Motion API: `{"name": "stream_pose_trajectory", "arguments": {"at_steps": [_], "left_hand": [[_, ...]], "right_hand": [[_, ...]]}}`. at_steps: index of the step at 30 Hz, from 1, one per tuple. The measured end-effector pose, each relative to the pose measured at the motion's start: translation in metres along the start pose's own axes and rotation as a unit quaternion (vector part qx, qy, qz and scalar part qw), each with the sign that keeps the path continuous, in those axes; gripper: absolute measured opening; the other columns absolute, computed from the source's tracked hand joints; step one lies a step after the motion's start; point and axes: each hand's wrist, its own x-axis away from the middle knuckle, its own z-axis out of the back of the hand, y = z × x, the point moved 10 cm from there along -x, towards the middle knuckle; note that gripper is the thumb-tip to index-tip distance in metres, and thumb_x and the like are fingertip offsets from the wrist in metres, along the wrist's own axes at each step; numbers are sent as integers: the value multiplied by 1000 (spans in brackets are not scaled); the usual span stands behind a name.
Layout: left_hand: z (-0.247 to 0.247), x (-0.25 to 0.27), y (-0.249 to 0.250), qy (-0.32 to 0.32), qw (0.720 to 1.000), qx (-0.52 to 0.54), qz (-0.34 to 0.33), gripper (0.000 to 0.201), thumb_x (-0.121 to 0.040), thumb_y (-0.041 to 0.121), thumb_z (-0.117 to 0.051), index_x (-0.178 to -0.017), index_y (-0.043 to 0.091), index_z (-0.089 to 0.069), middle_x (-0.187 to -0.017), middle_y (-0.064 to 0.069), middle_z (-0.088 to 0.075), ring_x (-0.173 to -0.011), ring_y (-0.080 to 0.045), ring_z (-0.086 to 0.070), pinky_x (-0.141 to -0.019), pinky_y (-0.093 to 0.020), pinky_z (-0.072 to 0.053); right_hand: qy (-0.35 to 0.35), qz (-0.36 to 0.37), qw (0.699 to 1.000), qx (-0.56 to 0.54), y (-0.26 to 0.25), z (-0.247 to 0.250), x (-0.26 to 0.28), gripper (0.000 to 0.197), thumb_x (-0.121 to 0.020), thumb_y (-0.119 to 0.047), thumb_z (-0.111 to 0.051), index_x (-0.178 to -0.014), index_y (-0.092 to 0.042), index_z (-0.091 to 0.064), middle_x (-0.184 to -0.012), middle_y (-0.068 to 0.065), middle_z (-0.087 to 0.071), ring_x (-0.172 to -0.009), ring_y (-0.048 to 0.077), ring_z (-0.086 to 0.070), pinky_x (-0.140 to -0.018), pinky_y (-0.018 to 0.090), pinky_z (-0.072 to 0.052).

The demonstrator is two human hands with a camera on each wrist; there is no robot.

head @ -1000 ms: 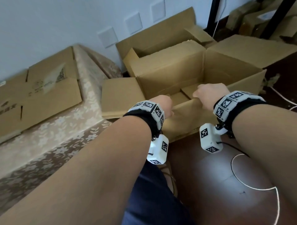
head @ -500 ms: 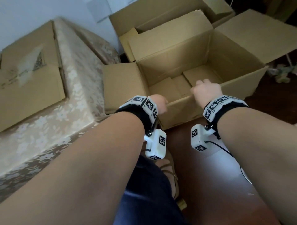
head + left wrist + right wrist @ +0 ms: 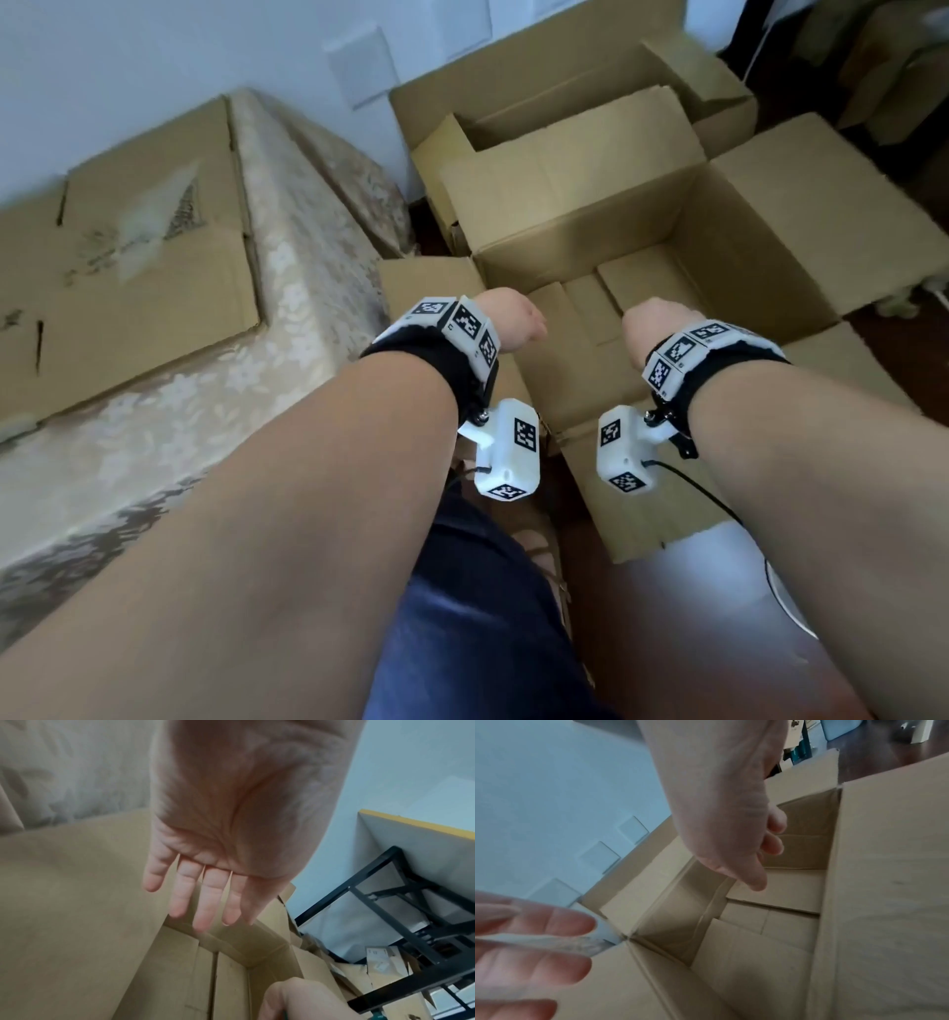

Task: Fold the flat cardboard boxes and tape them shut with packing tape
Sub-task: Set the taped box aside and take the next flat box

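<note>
An open brown cardboard box (image 3: pixel 590 216) stands on the dark floor with its top flaps spread outward. Its bottom flaps are folded in and overlap inside. The near flap (image 3: pixel 647 514) hangs toward me. My left hand (image 3: pixel 513 318) hovers over the box's near left corner; in the left wrist view its fingers (image 3: pixel 203 902) are straight and hold nothing. My right hand (image 3: pixel 652 324) is over the near edge, and its fingers (image 3: pixel 770 845) hang loosely curled above the box's inside (image 3: pixel 757 953), empty. No tape is in view.
Another open box (image 3: pixel 565 87) stands behind against the wall. Flat cardboard (image 3: pixel 128 267) lies on a floral-covered surface (image 3: pixel 308 288) at the left. A black metal table frame (image 3: pixel 385 902) is at the right, a white cable (image 3: pixel 785 606) on the floor, my leg (image 3: pixel 488 616) below.
Both hands gripped the box's near edge before; now they have let go and hover above it with loose fingers. The box sits closer, its near flap down toward me.
</note>
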Motion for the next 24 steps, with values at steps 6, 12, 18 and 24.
{"name": "stream_pose_trajectory", "arguments": {"at_steps": [6,12,18,24], "left_hand": [[47,73,-9,43,998,26,-21,29,-98,16,-41,-117,6,-60,-124,-10,-61,-109,-24,-61,-60,-20,-44],[111,181,-61,160,985,61,-22,23,-98,18,-43,-111,12,-61,-122,-4,-63,-103,-21,-64,-58,-17,-43],[157,301,-176,273,951,134,47,33,-96,20,-48,-126,14,-59,-110,-2,-68,-97,-18,-66,-60,-18,-44],[166,375,-312,337,913,145,178,30,-93,14,-48,-118,10,-65,-105,-7,-68,-82,-17,-60,-54,-22,-45]], "right_hand": [[109,32,993,-36,-22,75,61,10,-83,-2,-53,-82,-4,-63,-75,10,-59,-61,22,-57,-57,30,-46],[232,88,967,-65,-78,154,139,14,-89,-15,-56,-94,-9,-67,-84,8,-62,-72,24,-58,-60,29,-44],[303,187,934,-22,-194,207,228,15,-88,-14,-51,-90,-13,-66,-92,9,-64,-73,27,-57,-61,30,-45],[324,260,909,38,-313,212,266,36,-89,-20,-54,-125,-13,-55,-105,12,-58,-70,22,-58,-68,37,-56]]}}
